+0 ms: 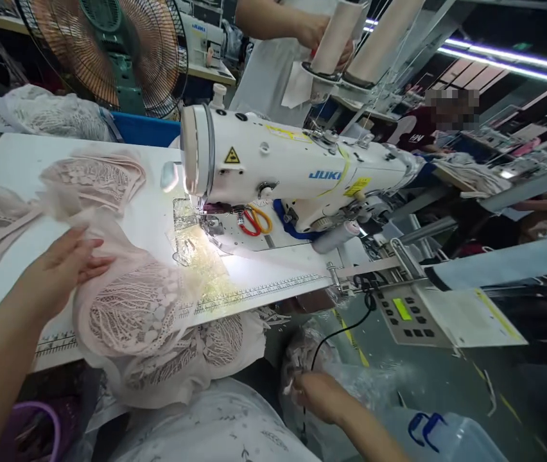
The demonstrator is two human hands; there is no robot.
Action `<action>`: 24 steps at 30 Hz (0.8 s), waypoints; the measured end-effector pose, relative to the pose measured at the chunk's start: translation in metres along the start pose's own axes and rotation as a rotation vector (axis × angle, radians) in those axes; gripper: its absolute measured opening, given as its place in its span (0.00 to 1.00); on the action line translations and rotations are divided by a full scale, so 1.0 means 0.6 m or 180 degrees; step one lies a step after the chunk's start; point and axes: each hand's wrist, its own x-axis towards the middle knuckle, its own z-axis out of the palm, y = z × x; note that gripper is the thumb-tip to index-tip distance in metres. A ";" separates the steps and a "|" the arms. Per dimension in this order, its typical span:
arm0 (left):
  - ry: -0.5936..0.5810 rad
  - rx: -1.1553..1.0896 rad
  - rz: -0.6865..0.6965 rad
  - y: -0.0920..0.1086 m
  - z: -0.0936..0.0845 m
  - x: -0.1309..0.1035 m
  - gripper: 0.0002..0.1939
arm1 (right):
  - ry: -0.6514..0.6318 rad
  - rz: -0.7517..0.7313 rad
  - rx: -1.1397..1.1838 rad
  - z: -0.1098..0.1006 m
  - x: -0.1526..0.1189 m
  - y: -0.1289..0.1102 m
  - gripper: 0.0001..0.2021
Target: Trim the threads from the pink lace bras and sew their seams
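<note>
A pale pink lace bra (131,308) lies over the front edge of the white sewing table (273,266), with part of it hanging towards my lap. My left hand (64,269) is closed on its sheer upper fabric, left of the sewing machine (297,167). Low on the right, beside the table, my right hand (319,394) has its fingers curled together at a clear plastic bag (305,350) with pale pieces inside. What those fingers hold is hidden. More pink lace pieces (93,176) lie on the table at the left.
Red and yellow-handled scissors (254,220) lie under the machine arm. A fan (110,54) stands behind the table. At the right are a control panel (403,311) and a hanging black cable (341,333). A co-worker's hand (314,32) is near the thread cones (338,38).
</note>
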 end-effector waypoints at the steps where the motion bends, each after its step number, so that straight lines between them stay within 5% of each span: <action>1: 0.0081 -0.0223 -0.0199 0.011 0.000 0.007 0.27 | 0.0061 -0.0232 -0.0017 -0.027 0.007 -0.013 0.07; 3: 0.0176 -0.0243 -0.0418 0.044 0.010 -0.006 0.23 | 0.0308 -0.0637 -0.0019 -0.094 0.023 -0.039 0.12; 5: 0.0406 0.0478 -0.0200 0.083 0.035 -0.046 0.18 | 0.0900 -0.0864 -0.0117 -0.169 0.050 -0.061 0.14; 7: -0.0126 0.1011 0.0351 0.117 0.075 -0.098 0.16 | 0.1576 -0.0761 -0.0221 -0.240 0.090 -0.079 0.13; 10: -0.0599 0.1842 0.0923 0.142 0.137 -0.153 0.25 | 0.2020 -0.0532 -0.0235 -0.323 0.169 -0.108 0.15; 13: -0.0714 0.2030 0.0859 0.138 0.163 -0.166 0.12 | 0.2097 -0.0316 -0.0249 -0.372 0.239 -0.139 0.14; 19: -0.0691 0.1092 0.0369 0.118 0.090 -0.159 0.09 | 0.1826 -0.0016 0.0046 -0.403 0.271 -0.148 0.23; 24: 0.0176 -0.1974 -0.1176 0.101 0.029 -0.151 0.10 | 0.1883 -0.0021 0.0488 -0.329 0.169 -0.088 0.13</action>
